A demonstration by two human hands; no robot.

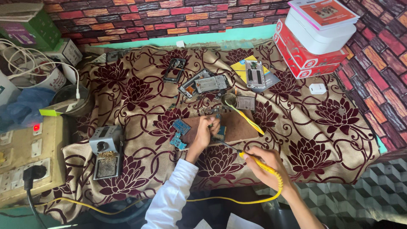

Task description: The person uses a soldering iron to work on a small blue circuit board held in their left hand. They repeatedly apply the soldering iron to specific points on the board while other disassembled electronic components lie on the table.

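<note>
On the brown wooden board, left hand pins a small circuit part steady; right hand closes pen-like around the yellow-handled soldering iron, tip angled in

Cloth right of wooden board open; circuit boards crowd left.

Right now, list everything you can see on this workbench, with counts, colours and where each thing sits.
Soldering iron: one, yellow handle, in the right hand, tip toward the board.
Wooden board: one, brown, centre of the cloth.
Circuit boards: about two, blue, left of the wooden board.
Phone frames: about three, dark and silver, behind the board.
Soldering station: one, grey, left.
Boxes: stacked, red and white, back right.
Cloth: one, beige with maroon flowers, covering the table.
Left hand: pressing a small part on the board.
Right hand: gripping the iron.
</note>
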